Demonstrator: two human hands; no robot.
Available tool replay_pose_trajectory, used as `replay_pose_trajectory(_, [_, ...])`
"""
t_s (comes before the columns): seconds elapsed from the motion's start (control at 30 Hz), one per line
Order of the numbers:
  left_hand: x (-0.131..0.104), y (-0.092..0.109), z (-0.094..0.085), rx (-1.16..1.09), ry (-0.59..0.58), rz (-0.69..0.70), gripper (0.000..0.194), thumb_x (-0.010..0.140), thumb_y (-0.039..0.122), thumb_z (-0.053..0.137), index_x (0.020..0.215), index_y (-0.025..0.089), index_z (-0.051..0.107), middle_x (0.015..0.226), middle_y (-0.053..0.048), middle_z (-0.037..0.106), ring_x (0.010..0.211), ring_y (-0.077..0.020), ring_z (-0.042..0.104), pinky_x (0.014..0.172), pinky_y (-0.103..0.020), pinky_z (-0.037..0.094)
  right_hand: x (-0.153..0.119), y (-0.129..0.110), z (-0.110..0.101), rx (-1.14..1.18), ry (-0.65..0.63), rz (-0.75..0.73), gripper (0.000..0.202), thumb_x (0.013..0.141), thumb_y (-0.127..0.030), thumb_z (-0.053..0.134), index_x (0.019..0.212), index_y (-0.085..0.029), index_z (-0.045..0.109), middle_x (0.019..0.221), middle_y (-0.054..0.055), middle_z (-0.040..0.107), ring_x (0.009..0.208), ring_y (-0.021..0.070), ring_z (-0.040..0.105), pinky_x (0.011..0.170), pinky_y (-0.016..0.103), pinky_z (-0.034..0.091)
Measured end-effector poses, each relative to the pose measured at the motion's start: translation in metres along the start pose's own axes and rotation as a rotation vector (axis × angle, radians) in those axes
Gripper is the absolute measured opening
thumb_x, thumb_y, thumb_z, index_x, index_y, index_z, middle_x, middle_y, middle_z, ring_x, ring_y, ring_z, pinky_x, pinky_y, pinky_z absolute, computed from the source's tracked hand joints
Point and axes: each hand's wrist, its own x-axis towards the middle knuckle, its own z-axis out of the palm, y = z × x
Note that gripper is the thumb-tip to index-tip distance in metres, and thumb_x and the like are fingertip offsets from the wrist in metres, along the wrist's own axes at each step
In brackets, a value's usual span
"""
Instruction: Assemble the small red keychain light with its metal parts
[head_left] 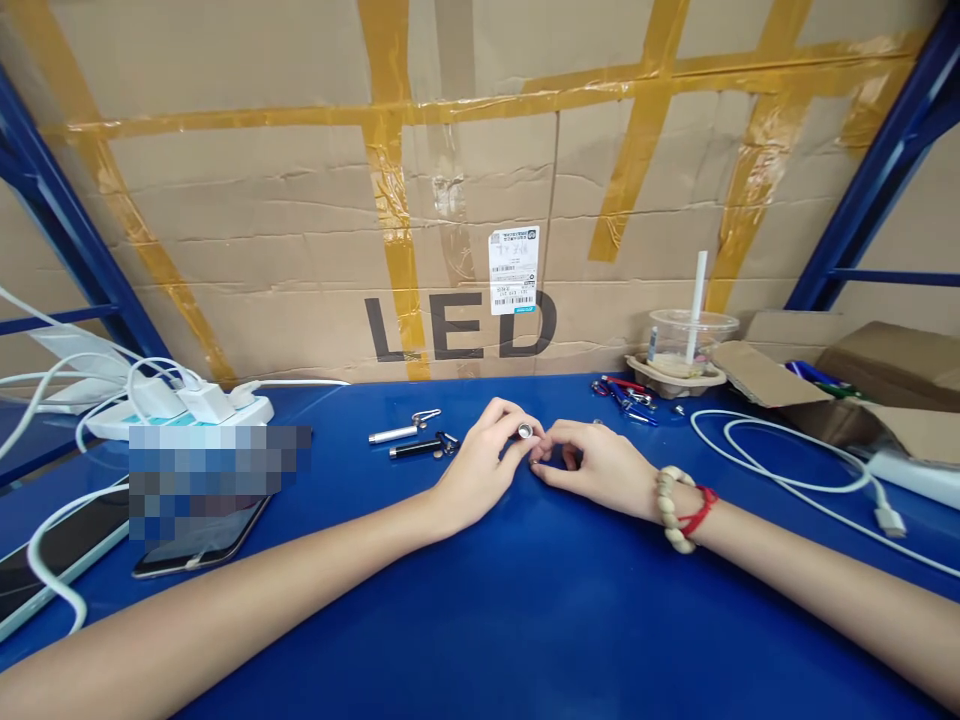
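The left hand [480,462] pinches a small silver metal tube [524,431] between its fingertips, its round end facing up. The right hand [592,462] rests on the smooth blue table top [525,600], fingers curled, tips touching the left hand's. Whether it holds a tiny part I cannot tell. The little tube sits where the two hands meet, just above the table.

It looks like the hands are fitting something small at the tube's end. That calls for a steady pinch and slow, careful turning.

Just left lie a thin silver pen light with a clip [397,433] and a thin black pen light [420,449]. Farther right stands a clear plastic cup with a white straw [690,340].
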Motion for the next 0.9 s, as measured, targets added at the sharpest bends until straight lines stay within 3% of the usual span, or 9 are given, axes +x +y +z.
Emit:
replay_pose_trajectory(0.07, [-0.0005,-0.0005,0.0007,0.037,0.002,0.004,0.013,0.085,0.016,0.042,0.083,0.018,0.054,0.091,-0.001,0.048,0.087,-0.0110,0.050,0.082,-0.021,0.038,0.0005,0.0000,0.0002,0.042,0.055,-0.005,0.013,0.071,-0.033,0.056,0.074,-0.022,0.063,0.078,-0.002,0.060,0.055,0.0086,0.052,0.051,0.022,0.037])
replay_pose_trajectory(0.2, [-0.0022,-0.0021,0.0015,0.148,0.042,-0.049,0.014,0.087,0.020,0.037,0.086,0.020,0.051,0.091,-0.001,0.049,0.085,-0.0120,0.050,0.078,-0.024,0.040,0.0014,-0.0027,-0.0021,0.193,0.296,0.004,0.017,0.074,-0.034,0.056,0.077,-0.019,0.063,0.078,0.001,0.060,0.059,0.0099,0.052,0.056,0.023,0.041])
replay_pose_trajectory(0.3, [-0.0033,-0.0026,0.0020,0.227,0.001,-0.071,0.016,0.089,0.021,0.033,0.087,0.021,0.048,0.092,0.000,0.049,0.085,-0.0124,0.050,0.075,-0.025,0.040,0.0011,-0.0048,-0.0036,0.349,0.397,-0.011,0.020,0.076,-0.037,0.055,0.077,-0.018,0.062,0.078,0.002,0.060,0.060,0.0098,0.052,0.053,0.022,0.040])
replay_pose_trajectory(0.53, [-0.0034,0.0013,0.0025,0.294,-0.147,-0.031,0.017,0.089,0.027,0.031,0.085,0.019,0.045,0.083,0.000,0.046,0.074,-0.0126,0.049,0.066,-0.025,0.041,0.0001,-0.0053,-0.0025,0.444,0.332,-0.098,0.020,0.075,-0.035,0.057,0.074,-0.017,0.064,0.077,0.002,0.057,0.063,0.0098,0.052,0.056,0.022,0.042])
replay_pose_trajectory(0.77, [-0.0027,-0.0004,0.0037,0.280,-0.162,-0.015,0.019,0.090,0.028,0.030,0.086,0.019,0.046,0.084,-0.002,0.047,0.079,-0.0147,0.049,0.069,-0.027,0.041,0.0009,-0.0028,-0.0018,0.566,0.224,0.007,0.027,0.071,-0.042,0.058,0.076,-0.016,0.061,0.071,0.000,0.057,0.048,0.0060,0.045,0.044,0.020,0.039])
replay_pose_trajectory(0.9, [-0.0025,0.0007,0.0035,0.303,-0.177,-0.027,0.019,0.089,0.028,0.031,0.088,0.019,0.047,0.086,-0.002,0.048,0.082,-0.0152,0.049,0.068,-0.026,0.041,-0.0006,-0.0045,-0.0006,0.579,0.208,-0.006,0.026,0.072,-0.041,0.058,0.076,-0.016,0.060,0.073,0.001,0.058,0.047,0.0053,0.045,0.042,0.019,0.038])
